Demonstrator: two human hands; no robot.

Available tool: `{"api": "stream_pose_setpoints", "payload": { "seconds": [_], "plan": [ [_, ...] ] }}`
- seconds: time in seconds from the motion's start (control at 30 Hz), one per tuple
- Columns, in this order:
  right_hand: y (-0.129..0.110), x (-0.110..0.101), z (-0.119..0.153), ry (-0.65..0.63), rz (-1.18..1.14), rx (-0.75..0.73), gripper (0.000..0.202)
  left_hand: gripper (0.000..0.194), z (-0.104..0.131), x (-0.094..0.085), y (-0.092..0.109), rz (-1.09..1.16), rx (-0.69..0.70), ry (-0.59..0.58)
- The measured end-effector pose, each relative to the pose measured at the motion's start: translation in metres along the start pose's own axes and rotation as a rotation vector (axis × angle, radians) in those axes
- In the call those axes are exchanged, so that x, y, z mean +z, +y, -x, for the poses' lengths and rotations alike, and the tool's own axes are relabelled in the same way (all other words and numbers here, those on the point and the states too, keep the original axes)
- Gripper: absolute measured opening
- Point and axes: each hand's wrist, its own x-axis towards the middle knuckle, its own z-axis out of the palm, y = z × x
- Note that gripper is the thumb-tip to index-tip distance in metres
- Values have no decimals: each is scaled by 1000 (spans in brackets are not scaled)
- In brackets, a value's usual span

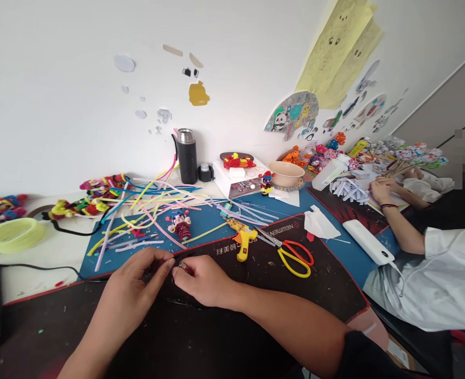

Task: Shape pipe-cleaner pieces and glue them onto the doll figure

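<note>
My left hand [135, 287] and my right hand [203, 279] meet over the black desk mat [256, 284], fingertips pinching the two ends of a thin dark pipe cleaner [174, 266]. Little of the strand shows between the fingers. Just beyond them lies a small pink and red pipe-cleaner figure [180, 223] on the blue mat [204, 223]. A yellow glue gun [243, 239] and scissors with yellow and red handles [293, 255] lie to the right of my hands.
Loose coloured pipe cleaners [153, 202] spread across the blue mat. A black flask [186, 155], a white box [236, 176] and a beige bowl [286, 172] stand near the wall. A green coil [13, 234] lies left. Another person's arm [398, 221] rests at the right.
</note>
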Motion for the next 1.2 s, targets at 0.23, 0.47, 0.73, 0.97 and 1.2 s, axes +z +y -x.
{"api": "stream_pose_setpoints", "payload": {
  "seconds": [0.23,0.47,0.73,0.97,1.2],
  "plan": [
    [-1,0,1,1,3,3,43,38,1,1,-2,7,-13,-1],
    [-4,0,0,7,2,0,43,37,0,2,-1,6,-8,-1],
    [2,0,-2,0,-33,0,44,34,2,2,-3,1,-3,-1],
    [2,-1,-3,-9,-81,23,46,37,1,1,-2,-10,-17,-15],
    [6,-2,-5,-38,-133,18,46,36,0,1,-3,-21,-50,-24]
  ]
}}
